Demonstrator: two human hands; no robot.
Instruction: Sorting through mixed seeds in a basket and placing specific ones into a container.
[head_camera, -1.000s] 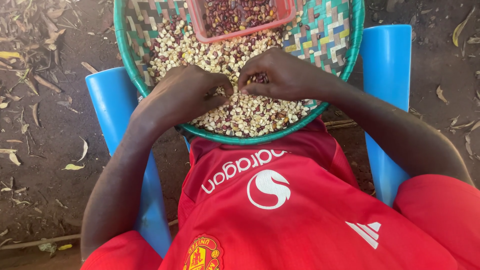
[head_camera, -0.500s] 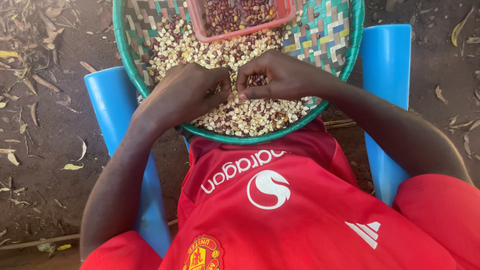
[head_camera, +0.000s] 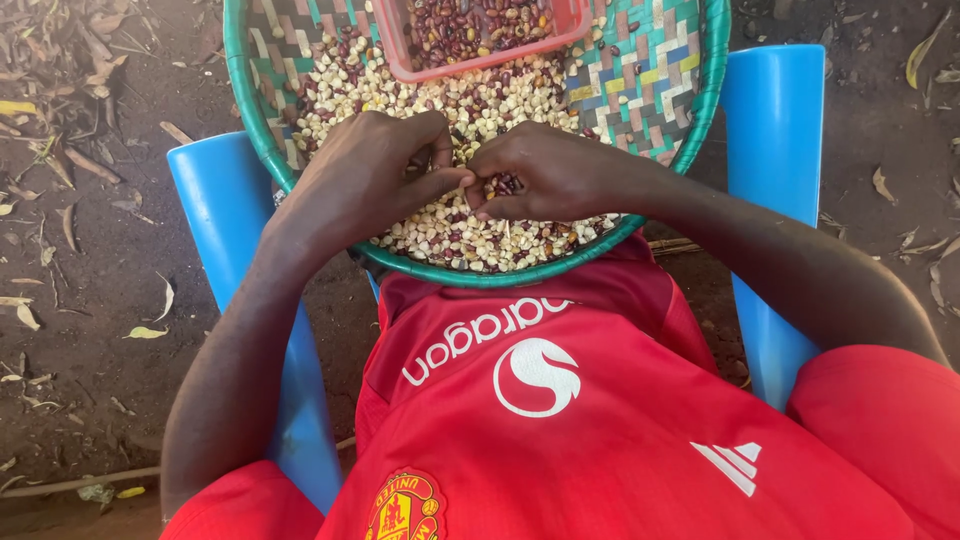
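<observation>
A round woven tray with a green rim (head_camera: 700, 110) rests on my lap and holds a heap of pale maize kernels mixed with dark red beans (head_camera: 470, 110). My right hand (head_camera: 555, 170) is cupped over the heap with several dark red beans in its palm. My left hand (head_camera: 365, 175) lies beside it, its fingers pinched together and touching the right hand's fingertips above the heap. A pink plastic container (head_camera: 480, 35) full of red beans sits at the tray's far side.
I sit in a blue plastic chair whose armrests (head_camera: 775, 150) flank the tray. A red shirt (head_camera: 560, 420) fills the lower view. Bare dirt with dry leaves (head_camera: 70, 200) lies around the chair.
Both hands have shifted slightly toward me over the heap. The left hand's fingers rose and came to meet the right hand's fingertips.
</observation>
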